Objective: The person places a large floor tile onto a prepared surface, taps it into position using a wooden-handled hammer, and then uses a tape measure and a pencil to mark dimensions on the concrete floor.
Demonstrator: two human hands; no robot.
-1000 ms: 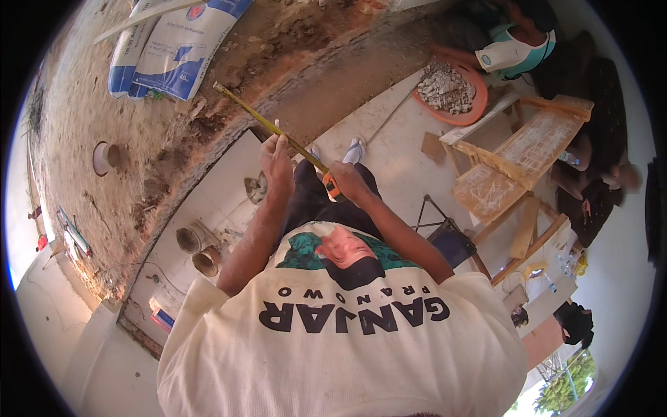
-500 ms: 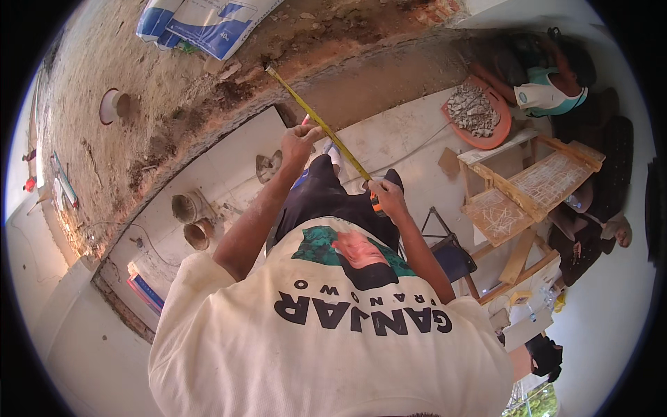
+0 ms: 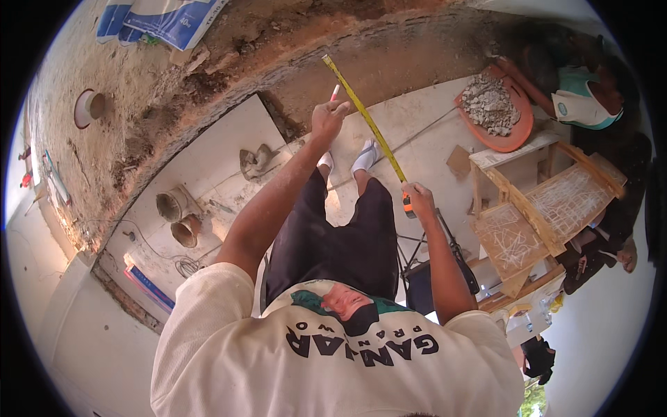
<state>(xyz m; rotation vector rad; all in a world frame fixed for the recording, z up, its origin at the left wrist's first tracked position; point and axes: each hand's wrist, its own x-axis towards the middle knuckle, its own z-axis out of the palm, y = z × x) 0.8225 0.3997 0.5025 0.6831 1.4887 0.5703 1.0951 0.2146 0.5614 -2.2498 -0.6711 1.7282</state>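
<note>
So, nearest: cream shirt [image 3: 326, 389] at bottom centre, dark trousers [image 3: 319, 250] above it. Right hand [image 3: 421, 201] is curled round the orange tape measure [image 3: 408, 206], right of centre; its yellow blade [image 3: 375, 131] runs up-left to upper centre. Left hand [image 3: 328, 120] pinches a red-and-white pen [image 3: 335, 92], just beside the blade; can't tell if they touch. Status, my read: blade out, pen in hand, no pen mark that I can see, so marking looks undone. Can't tell if a reading's been taken. Free end shows over the brown dirt strip [image 3: 410, 62]; contact unclear. Further out: two round pots [image 3: 185, 232] at left on the pale floor [image 3: 431, 125], wooden stand [image 3: 507, 236] at right, orange tub [image 3: 512, 143] of rubble [image 3: 490, 104] upper right, co-worker [image 3: 587, 97] next to it, white-and-blue bag [image 3: 177, 21] upper left.
</note>
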